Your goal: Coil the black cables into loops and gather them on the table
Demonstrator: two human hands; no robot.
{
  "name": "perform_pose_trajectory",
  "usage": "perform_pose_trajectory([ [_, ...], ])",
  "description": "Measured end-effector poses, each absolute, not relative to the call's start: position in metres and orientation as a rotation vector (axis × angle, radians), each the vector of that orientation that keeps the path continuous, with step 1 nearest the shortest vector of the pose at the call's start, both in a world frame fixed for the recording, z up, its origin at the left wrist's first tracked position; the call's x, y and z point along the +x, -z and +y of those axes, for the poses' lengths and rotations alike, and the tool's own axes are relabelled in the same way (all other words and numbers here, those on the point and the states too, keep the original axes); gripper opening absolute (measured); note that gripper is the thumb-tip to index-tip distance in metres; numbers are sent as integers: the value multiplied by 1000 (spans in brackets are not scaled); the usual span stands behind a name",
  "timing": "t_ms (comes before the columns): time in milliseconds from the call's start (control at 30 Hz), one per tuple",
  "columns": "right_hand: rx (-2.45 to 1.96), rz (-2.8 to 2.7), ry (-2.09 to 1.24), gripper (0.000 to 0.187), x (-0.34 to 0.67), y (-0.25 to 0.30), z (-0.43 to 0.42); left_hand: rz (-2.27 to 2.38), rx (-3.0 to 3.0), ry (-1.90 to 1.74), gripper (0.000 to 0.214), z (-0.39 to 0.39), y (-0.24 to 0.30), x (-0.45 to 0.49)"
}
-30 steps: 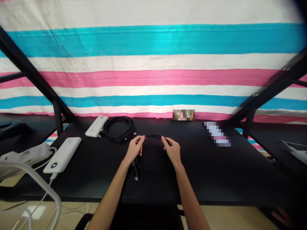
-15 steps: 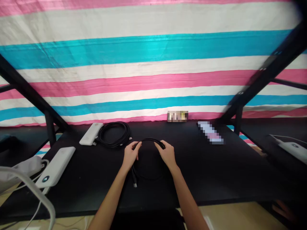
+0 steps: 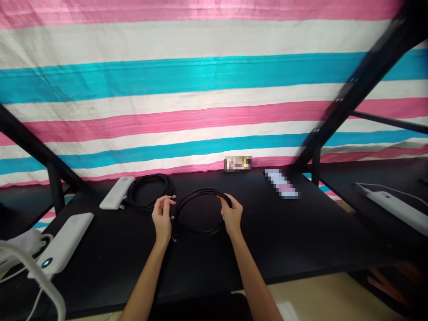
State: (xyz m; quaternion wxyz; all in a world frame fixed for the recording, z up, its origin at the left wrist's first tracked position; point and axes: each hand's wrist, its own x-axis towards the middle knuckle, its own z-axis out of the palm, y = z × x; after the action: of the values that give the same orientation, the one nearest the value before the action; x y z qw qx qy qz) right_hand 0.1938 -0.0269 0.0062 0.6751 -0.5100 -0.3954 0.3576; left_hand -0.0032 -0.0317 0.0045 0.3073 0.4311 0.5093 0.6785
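Observation:
A black cable wound into a loop [image 3: 197,196] is lifted over the black table [image 3: 301,232] in front of me. My right hand [image 3: 230,215] grips the loop's right side with fingers wrapped round it. My left hand [image 3: 162,217] is at the loop's left side, fingers curled, thumb and forefinger pinched near the cable ends that hang by it. A second coiled black cable [image 3: 149,191] lies at the back left, beside a white power bank [image 3: 117,192].
Another white power bank [image 3: 65,243] with a lit blue indicator lies at the table's left edge, with white cords and a white curved tube beyond it. A white device [image 3: 394,207] sits on the table at right. Black slanted frame bars rise on both sides before a striped cloth.
The view has shifted up and to the left. My hands have moved apart, and the loop now stands wider and higher off the table than before.

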Motion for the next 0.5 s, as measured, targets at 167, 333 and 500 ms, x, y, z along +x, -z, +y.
perform_pose_trajectory([
  [167, -1059, -694, -782, 39, 195, -4, -24, 1220, 1044, -1732, 51, -24, 4, 5],
  [333, -948, -553, -787, 44, 194, -6, -21, 1053, 957, -1514, 76, -24, 12, 18],
  [500, -868, -509, -861, 45, 191, -12, -22, 942, 915, -1307, 94, -34, 15, 35],
])
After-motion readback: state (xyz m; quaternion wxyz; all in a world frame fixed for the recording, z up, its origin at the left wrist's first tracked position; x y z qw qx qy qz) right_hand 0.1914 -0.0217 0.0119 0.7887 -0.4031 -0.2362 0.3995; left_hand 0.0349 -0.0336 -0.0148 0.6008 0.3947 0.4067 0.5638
